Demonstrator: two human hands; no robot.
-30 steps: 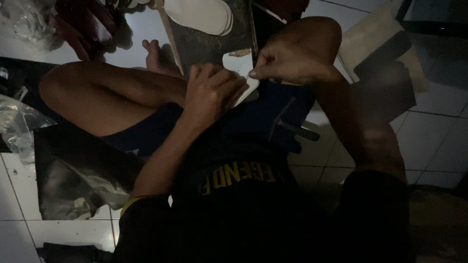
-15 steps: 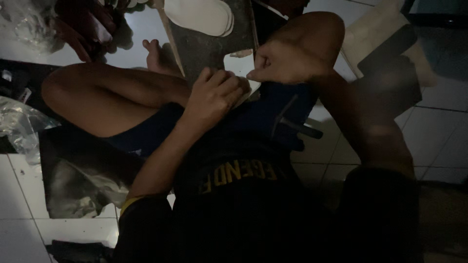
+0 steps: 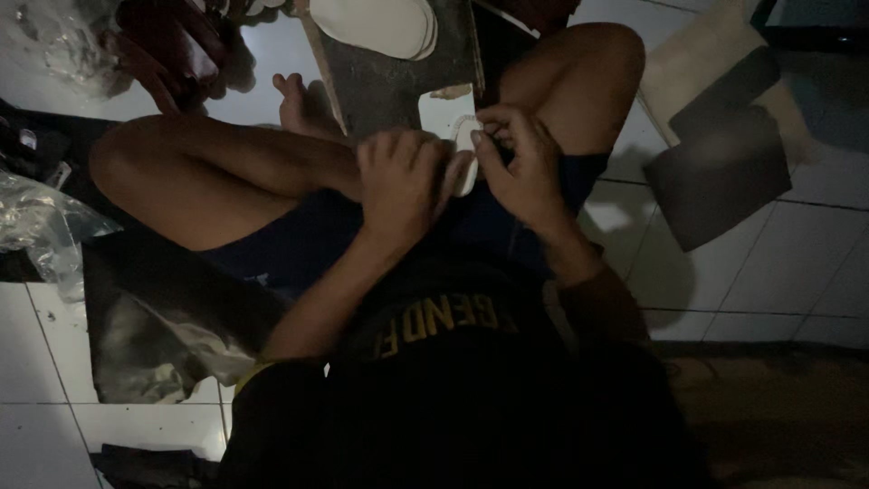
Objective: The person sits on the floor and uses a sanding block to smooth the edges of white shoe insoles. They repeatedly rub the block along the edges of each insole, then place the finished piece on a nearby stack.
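I sit on a tiled floor with my legs folded. My left hand (image 3: 403, 181) and my right hand (image 3: 518, 163) meet over my lap, both closed on a small white sole-shaped piece (image 3: 465, 156). The left hand grips its lower end, and the right hand's fingertips pinch its upper edge. Only a narrow strip of the piece shows between the fingers. Ahead of my hands lies a dark board (image 3: 389, 77) with a stack of white sole-shaped pieces (image 3: 376, 23) on it.
A clear plastic bag (image 3: 41, 226) and a dark sheet (image 3: 154, 335) lie at the left. Dark flat sheets (image 3: 724, 163) and a pale one (image 3: 697, 54) rest on the tiles at the right. Reddish-brown items (image 3: 172, 41) are piled at the top left.
My right hand has come in from the right and closer to the left hand. The white piece now stands between the two hands.
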